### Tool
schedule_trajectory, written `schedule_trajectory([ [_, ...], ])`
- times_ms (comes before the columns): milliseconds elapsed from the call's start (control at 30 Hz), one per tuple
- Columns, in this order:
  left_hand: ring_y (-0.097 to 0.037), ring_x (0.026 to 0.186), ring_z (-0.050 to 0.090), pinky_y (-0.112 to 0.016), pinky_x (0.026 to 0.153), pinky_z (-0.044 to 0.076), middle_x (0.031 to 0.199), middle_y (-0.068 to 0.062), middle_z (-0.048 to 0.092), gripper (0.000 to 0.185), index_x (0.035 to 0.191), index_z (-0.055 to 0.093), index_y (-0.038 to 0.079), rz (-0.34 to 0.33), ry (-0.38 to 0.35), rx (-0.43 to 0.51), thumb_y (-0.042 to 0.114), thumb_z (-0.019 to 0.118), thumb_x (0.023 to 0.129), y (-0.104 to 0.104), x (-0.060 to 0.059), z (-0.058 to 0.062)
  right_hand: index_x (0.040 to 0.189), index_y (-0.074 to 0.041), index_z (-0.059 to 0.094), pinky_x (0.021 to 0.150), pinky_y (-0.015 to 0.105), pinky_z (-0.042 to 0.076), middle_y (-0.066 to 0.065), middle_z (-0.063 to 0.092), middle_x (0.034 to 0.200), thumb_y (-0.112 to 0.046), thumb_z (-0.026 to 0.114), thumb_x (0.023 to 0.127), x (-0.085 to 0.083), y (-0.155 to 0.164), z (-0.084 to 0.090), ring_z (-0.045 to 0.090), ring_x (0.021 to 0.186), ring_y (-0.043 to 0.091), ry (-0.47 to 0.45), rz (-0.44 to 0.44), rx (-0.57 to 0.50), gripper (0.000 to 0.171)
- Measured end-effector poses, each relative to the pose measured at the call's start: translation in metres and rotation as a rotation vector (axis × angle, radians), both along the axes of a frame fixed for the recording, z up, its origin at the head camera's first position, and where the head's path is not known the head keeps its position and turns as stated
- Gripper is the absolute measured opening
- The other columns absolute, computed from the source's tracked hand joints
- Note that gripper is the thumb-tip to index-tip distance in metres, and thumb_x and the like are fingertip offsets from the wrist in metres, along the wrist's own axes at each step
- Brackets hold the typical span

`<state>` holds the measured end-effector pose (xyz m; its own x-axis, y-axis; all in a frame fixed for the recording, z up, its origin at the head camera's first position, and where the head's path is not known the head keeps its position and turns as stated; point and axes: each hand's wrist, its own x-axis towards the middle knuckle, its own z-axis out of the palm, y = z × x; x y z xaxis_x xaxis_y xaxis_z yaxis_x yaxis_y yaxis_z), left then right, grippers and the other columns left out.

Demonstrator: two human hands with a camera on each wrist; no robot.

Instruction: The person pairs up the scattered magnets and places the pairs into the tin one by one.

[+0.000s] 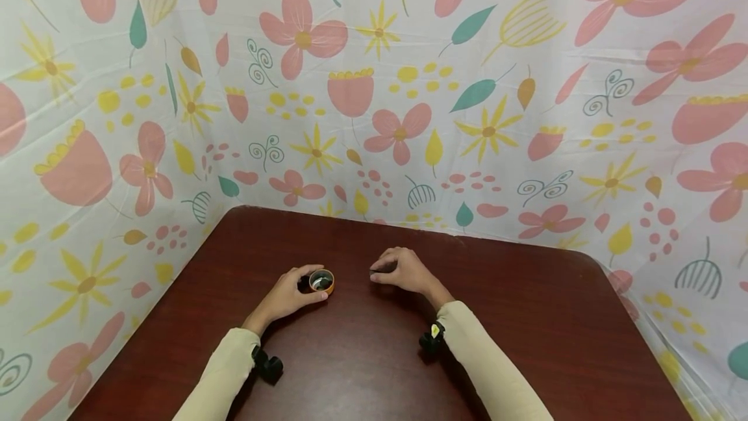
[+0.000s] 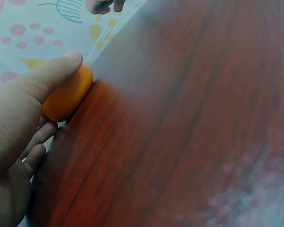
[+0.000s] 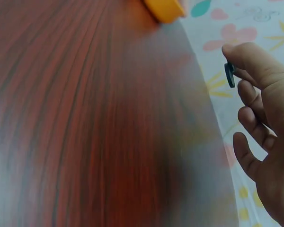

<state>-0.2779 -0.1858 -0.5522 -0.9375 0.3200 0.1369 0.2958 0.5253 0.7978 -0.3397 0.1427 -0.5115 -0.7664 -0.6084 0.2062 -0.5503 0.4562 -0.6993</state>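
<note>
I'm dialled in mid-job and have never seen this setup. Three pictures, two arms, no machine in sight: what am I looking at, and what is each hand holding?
There is no machine: a person works with two bare hands at a dark red wooden table, with a flowered cloth hung behind and beside it. The wide picture comes from a camera on the person's head, looking forward and down. The other two come from small cameras strapped to each wrist, so each shows its own hand close up. The left hand grips a small round orange container that stands on the table, thumb against its side. The right hand pinches a small dark flat piece in its fingertips; what that piece is I cannot tell. Nothing else shows on the table.
</note>
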Motion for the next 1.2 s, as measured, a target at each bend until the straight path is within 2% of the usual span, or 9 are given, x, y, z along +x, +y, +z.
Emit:
schedule_trajectory([
  [300, -0.02, 0.114, 0.058, -0.048, 0.098, 0.048, 0.135, 0.002, 0.063, 0.071, 0.145, 0.059, 0.02, 0.004, 0.005, 0.008, 0.045, 0.085, 0.084, 0.0, -0.001, -0.002, 0.107, -0.007, 0.081, 0.085, 0.035, 0.055, -0.006, 0.074, 0.104, -0.027, 0.082, 0.089, -0.001, -0.045, 0.008, 0.065, 0.099, 0.013, -0.008, 0.071, -0.059, 0.027],
  [667, -0.023, 0.12, 0.056, -0.051, 0.101, 0.047, 0.138, 0.0, 0.061, 0.071, 0.144, 0.059, 0.022, 0.017, -0.008, 0.011, 0.048, 0.084, 0.083, -0.004, -0.001, -0.004, 0.106, -0.014, 0.082, 0.083, 0.028, 0.055, -0.007, 0.074, 0.102, -0.025, 0.082, 0.089, -0.003, -0.089, -0.001, 0.065, 0.097, 0.009, -0.039, 0.076, -0.052, 0.02],
  [967, -0.026, 0.127, 0.054, -0.054, 0.104, 0.046, 0.142, 0.0, 0.059, 0.068, 0.145, 0.059, 0.022, 0.022, -0.022, 0.012, 0.045, 0.084, 0.085, -0.002, 0.001, 0.0, 0.106, -0.014, 0.083, 0.078, 0.025, 0.056, -0.005, 0.074, 0.101, -0.024, 0.081, 0.09, 0.001, -0.11, -0.002, 0.065, 0.094, 0.008, -0.05, 0.106, -0.062, 0.018],
  [1200, -0.026, 0.13, 0.054, -0.054, 0.106, 0.046, 0.144, 0.0, 0.057, 0.067, 0.145, 0.058, 0.023, 0.005, -0.012, 0.034, 0.043, 0.083, 0.086, -0.001, -0.002, -0.001, 0.102, -0.013, 0.083, 0.077, 0.026, 0.056, -0.005, 0.074, 0.098, -0.022, 0.084, 0.088, 0.002, -0.112, -0.005, 0.064, 0.092, 0.008, -0.051, 0.073, -0.074, 0.017],
])
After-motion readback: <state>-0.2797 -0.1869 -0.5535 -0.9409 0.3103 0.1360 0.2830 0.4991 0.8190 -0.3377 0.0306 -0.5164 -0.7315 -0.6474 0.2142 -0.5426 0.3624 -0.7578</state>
